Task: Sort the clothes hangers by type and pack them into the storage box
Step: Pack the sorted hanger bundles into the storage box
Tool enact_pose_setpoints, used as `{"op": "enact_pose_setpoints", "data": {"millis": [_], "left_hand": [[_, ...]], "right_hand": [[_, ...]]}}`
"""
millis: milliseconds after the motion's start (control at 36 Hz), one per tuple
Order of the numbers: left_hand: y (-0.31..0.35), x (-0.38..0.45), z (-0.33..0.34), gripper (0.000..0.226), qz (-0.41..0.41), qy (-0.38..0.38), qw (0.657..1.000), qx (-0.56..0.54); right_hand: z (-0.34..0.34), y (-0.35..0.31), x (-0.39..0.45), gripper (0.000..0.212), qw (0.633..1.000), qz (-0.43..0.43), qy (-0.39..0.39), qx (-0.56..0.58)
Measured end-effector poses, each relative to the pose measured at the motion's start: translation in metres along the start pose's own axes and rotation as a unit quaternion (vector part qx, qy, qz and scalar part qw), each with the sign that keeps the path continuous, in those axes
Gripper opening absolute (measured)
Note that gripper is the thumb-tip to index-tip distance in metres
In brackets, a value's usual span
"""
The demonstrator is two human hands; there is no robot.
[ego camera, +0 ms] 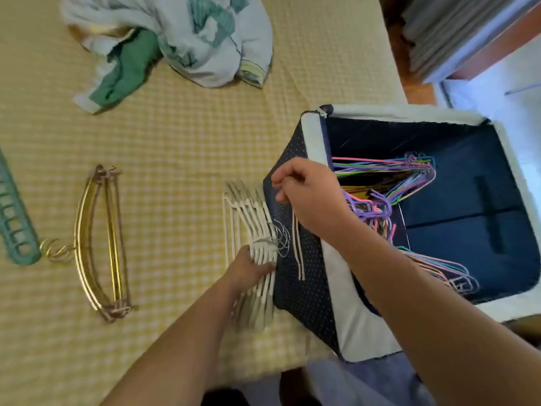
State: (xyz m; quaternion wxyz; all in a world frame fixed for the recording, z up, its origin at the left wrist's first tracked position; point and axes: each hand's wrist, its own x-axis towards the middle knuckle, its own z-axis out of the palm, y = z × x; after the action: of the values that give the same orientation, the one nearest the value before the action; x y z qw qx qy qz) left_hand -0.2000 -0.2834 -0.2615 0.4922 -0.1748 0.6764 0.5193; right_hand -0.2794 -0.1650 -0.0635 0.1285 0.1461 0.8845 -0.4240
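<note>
The storage box (301,259), dark blue with small dots and a white rim, stands on the bed (181,148) covered in yellow checked cloth; inside it, against the wall nearest the person's arms, lies a tangle of thin coloured hangers (389,194) in pink, purple, green and blue. Just beside the box, on its outer dotted wall, lies a fanned stack of white hangers (248,218) with their metal hooks touching that wall; the left hand (248,269) grasps this stack near the hooks, fingers curled round the necks. The right hand (310,197) hovers over the rim of the box, fingers bent and pinching the white strings (297,244) that hang down the box's outer wall. Farther from the box, past the white stack, lies a bundle of gold hangers (99,241); beyond that, at the edge of view, a teal hanger (14,224) with a row of holes. Well away from the box, toward the far side of the bed, sits a heap of clothes (175,39) in pale blue, white and green.
</note>
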Motion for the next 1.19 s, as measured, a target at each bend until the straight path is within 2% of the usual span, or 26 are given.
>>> {"op": "enact_pose_setpoints", "data": {"millis": [111, 194, 278, 306, 417, 500, 556, 611, 694, 778, 806, 861, 917, 972, 1000, 1111, 1195], "left_hand": [[-0.009, 0.039, 0.01, 0.086, 0.022, 0.034, 0.999, 0.033], [-0.022, 0.062, 0.012, 0.071, 0.067, 0.051, 0.995, 0.054], [-0.024, 0.062, 0.011, 0.024, 0.072, 0.025, 0.997, 0.032], [-0.022, 0.057, 0.009, 0.021, 0.055, 0.02, 0.998, 0.01], [-0.015, 0.028, -0.003, 0.014, 0.043, -0.018, 0.994, -0.098], [-0.011, -0.011, -0.022, 0.018, 0.033, -0.038, 0.984, -0.174], [-0.013, -0.043, -0.044, 0.027, 0.032, -0.043, 0.981, -0.187], [-0.016, -0.075, -0.066, 0.034, 0.036, -0.035, 0.98, -0.194], [-0.014, -0.127, -0.093, 0.03, 0.044, 0.01, 0.982, -0.182], [-0.007, -0.176, -0.105, 0.023, 0.061, 0.061, 0.978, -0.188], [-0.001, -0.206, -0.114, 0.022, 0.071, 0.091, 0.976, -0.185], [0.009, -0.226, -0.115, 0.019, 0.088, 0.099, 0.974, -0.182], [0.024, -0.254, -0.115, 0.02, 0.105, 0.104, 0.974, -0.171], [0.043, -0.283, -0.107, 0.021, 0.132, 0.102, 0.975, -0.149], [0.052, -0.295, -0.102, 0.022, 0.147, 0.094, 0.975, -0.138], [0.098, -0.33, -0.064, 0.024, 0.2, 0.051, 0.975, -0.086], [0.133, -0.344, -0.027, 0.027, 0.248, 0.027, 0.968, -0.029]], "right_hand": [[0.005, 0.002, 0.002, 0.034, 1.0, 0.01, 0.0, -0.013], [0.003, 0.003, 0.002, 0.033, 1.0, 0.024, 0.003, 0.004], [-0.001, 0.002, 0.001, 0.032, 0.998, 0.038, 0.014, 0.043], [-0.002, 0.0, 0.002, 0.031, 0.998, 0.041, 0.015, 0.051], [-0.004, -0.001, 0.004, 0.028, 0.995, 0.051, 0.019, 0.08], [-0.004, 0.001, 0.006, 0.027, 0.991, 0.061, 0.03, 0.112], [-0.005, 0.001, 0.003, 0.025, 0.989, 0.067, 0.033, 0.129], [-0.005, 0.0, -0.002, 0.024, 0.988, 0.071, 0.034, 0.131], [0.001, -0.005, -0.021, 0.022, 0.99, 0.072, 0.01, 0.122], [0.011, -0.001, -0.062, 0.016, 0.987, 0.073, -0.077, 0.122], [0.019, -0.009, -0.081, 0.013, 0.977, 0.075, -0.135, 0.149], [0.035, -0.001, -0.103, 0.015, 0.951, 0.12, -0.23, 0.17], [0.047, -0.011, -0.119, 0.029, 0.923, 0.124, -0.319, 0.174], [0.053, -0.032, -0.133, 0.036, 0.887, 0.098, -0.387, 0.231], [0.051, -0.044, -0.137, 0.037, 0.868, 0.093, -0.401, 0.279], [0.014, -0.081, -0.148, 0.046, 0.814, 0.099, -0.371, 0.436], [-0.034, -0.082, -0.153, 0.037, 0.811, 0.049, -0.342, 0.472]]}}
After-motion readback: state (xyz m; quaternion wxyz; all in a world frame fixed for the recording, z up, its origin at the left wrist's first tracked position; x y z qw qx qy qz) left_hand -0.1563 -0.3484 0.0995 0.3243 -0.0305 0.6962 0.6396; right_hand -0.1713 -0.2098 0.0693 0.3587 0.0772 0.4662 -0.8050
